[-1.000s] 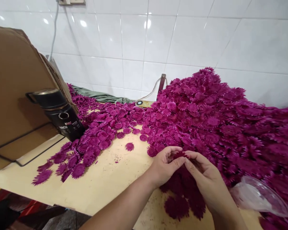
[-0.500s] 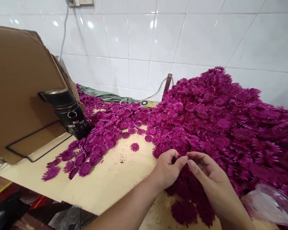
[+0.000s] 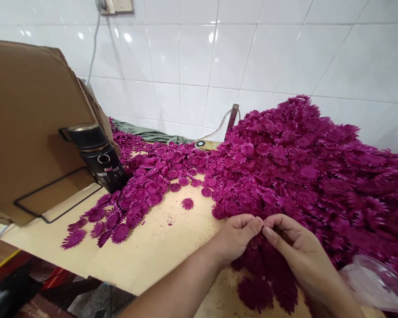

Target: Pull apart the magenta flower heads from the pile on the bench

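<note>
A big heap of magenta fabric flower petals [image 3: 305, 168] covers the right half of the yellow table [image 3: 159, 247]. My left hand [image 3: 235, 236] and my right hand [image 3: 295, 247] meet at the heap's near edge, thumbs and fingertips pinched together. Both press on magenta petals, and what lies between the fingers is mostly hidden. A thinner spread of single petals [image 3: 132, 198] trails to the left, with one loose petal [image 3: 187, 203] lying apart on the bare table.
A black vacuum flask [image 3: 97, 157] stands at the left against a leaning cardboard sheet [image 3: 26, 119]. A clear plastic bag [image 3: 374, 282] lies at the lower right. White tiled wall behind, with a cable and a green cloth [image 3: 146, 134] along its foot.
My fingertips have closed together from a slightly parted pinch. The view has shifted a little to the left and down.
</note>
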Demonstrator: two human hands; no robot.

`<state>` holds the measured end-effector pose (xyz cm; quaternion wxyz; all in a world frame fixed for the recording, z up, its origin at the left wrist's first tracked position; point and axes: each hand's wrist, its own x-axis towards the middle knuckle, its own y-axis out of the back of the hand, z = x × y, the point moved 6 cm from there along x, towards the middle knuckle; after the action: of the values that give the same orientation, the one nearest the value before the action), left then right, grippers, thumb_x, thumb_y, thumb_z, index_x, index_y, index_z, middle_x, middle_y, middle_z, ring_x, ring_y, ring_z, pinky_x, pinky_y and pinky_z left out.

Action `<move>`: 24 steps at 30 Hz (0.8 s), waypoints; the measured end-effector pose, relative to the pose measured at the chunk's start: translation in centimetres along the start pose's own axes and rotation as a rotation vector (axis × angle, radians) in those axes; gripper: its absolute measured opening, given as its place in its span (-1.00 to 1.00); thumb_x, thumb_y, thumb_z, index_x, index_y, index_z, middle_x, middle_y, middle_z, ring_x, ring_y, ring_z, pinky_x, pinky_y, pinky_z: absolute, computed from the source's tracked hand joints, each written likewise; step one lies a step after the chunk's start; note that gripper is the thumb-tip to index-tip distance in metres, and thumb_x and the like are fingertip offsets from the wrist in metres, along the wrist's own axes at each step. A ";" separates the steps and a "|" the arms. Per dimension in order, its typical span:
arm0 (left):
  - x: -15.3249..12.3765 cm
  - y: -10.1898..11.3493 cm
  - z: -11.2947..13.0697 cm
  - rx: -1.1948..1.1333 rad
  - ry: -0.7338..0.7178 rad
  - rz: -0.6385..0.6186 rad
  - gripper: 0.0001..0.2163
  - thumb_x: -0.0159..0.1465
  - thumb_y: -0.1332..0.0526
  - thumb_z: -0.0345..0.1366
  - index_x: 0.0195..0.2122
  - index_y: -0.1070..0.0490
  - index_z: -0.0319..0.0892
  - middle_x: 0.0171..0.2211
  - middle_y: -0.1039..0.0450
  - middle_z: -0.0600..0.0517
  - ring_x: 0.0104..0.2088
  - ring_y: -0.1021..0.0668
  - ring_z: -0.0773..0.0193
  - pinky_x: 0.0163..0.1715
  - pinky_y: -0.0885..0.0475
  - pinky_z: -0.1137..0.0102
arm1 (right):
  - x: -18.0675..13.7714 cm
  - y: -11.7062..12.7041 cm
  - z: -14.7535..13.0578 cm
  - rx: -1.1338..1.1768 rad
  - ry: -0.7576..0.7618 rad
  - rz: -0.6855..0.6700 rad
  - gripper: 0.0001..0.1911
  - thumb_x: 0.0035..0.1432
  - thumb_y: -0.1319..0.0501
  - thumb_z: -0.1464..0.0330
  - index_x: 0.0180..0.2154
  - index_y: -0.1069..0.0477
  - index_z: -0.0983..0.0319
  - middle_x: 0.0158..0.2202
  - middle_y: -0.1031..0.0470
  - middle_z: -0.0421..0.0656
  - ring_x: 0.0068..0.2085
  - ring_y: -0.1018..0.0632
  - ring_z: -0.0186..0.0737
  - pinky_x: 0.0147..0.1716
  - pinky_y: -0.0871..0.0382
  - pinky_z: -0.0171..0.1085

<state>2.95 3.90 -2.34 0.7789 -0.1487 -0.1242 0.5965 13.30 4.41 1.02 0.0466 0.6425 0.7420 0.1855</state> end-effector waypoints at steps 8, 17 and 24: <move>0.6 1.6 2.2 0.310 -0.108 0.075 -0.74 0.02 -0.26 -0.09 -0.49 -0.27 -0.17 -0.59 -0.20 0.16 -0.56 -0.27 0.40 -0.51 -0.20 0.45 | 2.9 8.8 2.2 -0.094 -0.052 0.645 -0.80 -0.27 -0.19 0.25 -0.46 -0.32 0.13 -0.48 -0.37 -0.14 -0.43 -0.40 -0.18 -0.27 -0.30 -0.10; 2.6 3.1 7.9 1.246 -0.396 0.175 -0.81 0.18 -0.10 -0.33 -0.32 -0.51 -0.18 -0.29 -0.51 -0.09 -0.24 -0.50 0.10 -0.16 -0.36 0.24 | 0.9 4.5 0.4 -0.661 0.363 0.406 -0.73 0.04 -0.03 0.20 -0.33 -0.41 0.17 -0.29 -0.49 -0.05 -0.24 -0.47 -0.04 -0.15 -0.30 -0.02; 2.6 7.1 7.6 1.296 -0.181 0.297 -0.68 0.10 -0.23 -0.29 -0.08 -0.39 -0.13 -0.27 -0.52 0.02 -0.27 -0.52 0.22 -0.20 -0.42 0.32 | -1.0 3.0 0.7 -0.812 0.508 0.389 -0.69 0.12 0.00 0.24 -0.31 -0.44 0.26 -0.25 -0.49 0.00 -0.18 -0.45 -0.01 -0.15 -0.30 0.00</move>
<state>-5.48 8.79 2.06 0.6070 0.3841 0.2161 0.6613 16.52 3.96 1.22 0.0753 0.6332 0.4649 0.6142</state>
